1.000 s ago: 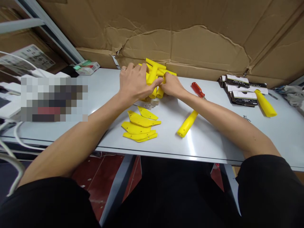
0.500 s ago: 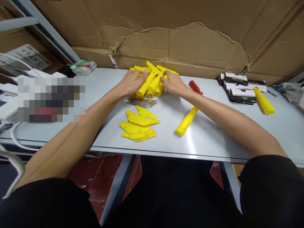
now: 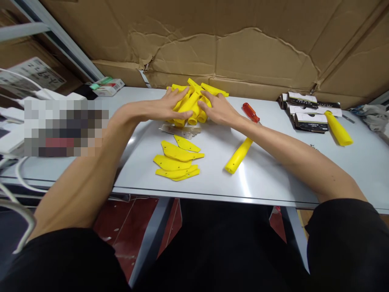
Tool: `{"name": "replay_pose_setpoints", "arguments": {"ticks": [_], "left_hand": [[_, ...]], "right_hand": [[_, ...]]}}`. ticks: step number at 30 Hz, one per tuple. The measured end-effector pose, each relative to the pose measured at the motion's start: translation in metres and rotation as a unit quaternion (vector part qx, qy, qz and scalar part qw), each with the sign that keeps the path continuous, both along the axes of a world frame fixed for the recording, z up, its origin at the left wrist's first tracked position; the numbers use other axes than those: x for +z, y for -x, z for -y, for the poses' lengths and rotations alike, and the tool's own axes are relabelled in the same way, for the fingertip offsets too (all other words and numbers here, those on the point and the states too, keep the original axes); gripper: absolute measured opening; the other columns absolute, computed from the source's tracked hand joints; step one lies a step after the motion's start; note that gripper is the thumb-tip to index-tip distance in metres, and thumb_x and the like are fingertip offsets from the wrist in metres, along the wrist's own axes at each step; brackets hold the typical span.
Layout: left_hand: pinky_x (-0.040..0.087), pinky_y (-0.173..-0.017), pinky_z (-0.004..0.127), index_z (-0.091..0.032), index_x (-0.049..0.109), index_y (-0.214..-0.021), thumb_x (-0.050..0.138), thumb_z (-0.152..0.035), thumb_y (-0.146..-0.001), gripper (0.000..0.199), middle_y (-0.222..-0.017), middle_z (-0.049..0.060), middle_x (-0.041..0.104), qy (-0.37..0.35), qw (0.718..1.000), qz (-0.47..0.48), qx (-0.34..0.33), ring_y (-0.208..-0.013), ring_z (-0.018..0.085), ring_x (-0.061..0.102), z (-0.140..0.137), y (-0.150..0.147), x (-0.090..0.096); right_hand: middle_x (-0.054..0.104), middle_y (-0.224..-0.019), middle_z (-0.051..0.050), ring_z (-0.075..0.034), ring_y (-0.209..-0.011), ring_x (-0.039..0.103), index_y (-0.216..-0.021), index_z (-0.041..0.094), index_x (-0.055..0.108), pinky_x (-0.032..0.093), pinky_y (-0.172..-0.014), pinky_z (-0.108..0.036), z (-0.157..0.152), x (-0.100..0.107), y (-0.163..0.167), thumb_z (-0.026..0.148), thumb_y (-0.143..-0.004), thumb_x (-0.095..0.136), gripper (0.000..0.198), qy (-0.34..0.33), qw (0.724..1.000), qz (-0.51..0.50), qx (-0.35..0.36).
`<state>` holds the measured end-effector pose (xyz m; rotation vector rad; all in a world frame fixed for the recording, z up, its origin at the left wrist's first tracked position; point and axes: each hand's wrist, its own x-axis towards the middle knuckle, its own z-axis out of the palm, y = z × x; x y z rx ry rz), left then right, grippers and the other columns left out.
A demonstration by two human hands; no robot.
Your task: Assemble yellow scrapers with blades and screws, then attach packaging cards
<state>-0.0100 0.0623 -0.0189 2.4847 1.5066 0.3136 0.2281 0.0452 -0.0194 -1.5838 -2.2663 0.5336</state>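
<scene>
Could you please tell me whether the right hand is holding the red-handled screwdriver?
No, the red-handled screwdriver lies on the table, while the right hand is at the heap of yellow parts.

Handle pile (image 3: 192,104): solid yellow. Flat blades (image 3: 179,152): same yellow, small dark dots. Centre tube (image 3: 237,157), right tube (image 3: 339,130): yellow too. Screwdriver (image 3: 249,111): red. Packs (image 3: 311,123): black and white. Bench (image 3: 212,178): pale grey, dark edge line. Cardboard (image 3: 182,20): brown. Sleeves (image 3: 343,227): black. Floor (image 3: 120,231): dark red, pale tile lines.
</scene>
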Motion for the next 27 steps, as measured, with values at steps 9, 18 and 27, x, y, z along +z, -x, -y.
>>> {"name": "replay_pose_setpoints", "arguments": {"ticks": [9, 18, 27], "left_hand": [[0.018, -0.127, 0.069, -0.042, 0.042, -0.159, 0.07, -0.09, -0.063, 0.111, -0.172, 0.005, 0.034, 0.04, 0.997, -0.025, -0.059, -0.162, 0.046, 0.018, 0.003, -0.001, 0.009], [0.019, -0.132, 0.055, -0.029, 0.037, -0.164, 0.064, -0.087, -0.072, 0.112, -0.173, 0.009, 0.03, -0.027, 0.999, -0.005, -0.039, -0.162, 0.038, 0.024, -0.006, -0.005, -0.007], [0.034, -0.125, 0.057, -0.018, 0.014, -0.169, 0.082, -0.092, -0.045, 0.16, -0.174, 0.018, 0.023, 0.039, 0.998, 0.041, 0.005, -0.152, 0.04, 0.039, -0.009, 0.033, 0.007]], "right_hand": [[0.05, -0.15, -0.015, -0.031, -0.145, 0.043, -0.157, 0.025, 0.046, 0.037, -0.125, -0.056, 0.003, -0.002, -0.005, 0.075, -0.095, 0.044, 0.079, -0.018, 0.999, -0.014, 0.044], [0.038, -0.164, -0.01, -0.034, -0.153, 0.039, -0.164, 0.021, 0.039, 0.032, -0.13, -0.059, -0.002, 0.001, -0.006, 0.062, -0.096, 0.046, 0.08, -0.012, 0.998, -0.003, 0.061], [0.031, -0.165, -0.014, -0.035, -0.158, 0.029, -0.167, 0.026, 0.028, 0.028, -0.13, -0.062, 0.0, 0.0, -0.011, 0.075, -0.097, 0.038, 0.086, 0.004, 0.999, 0.002, 0.047]]}}
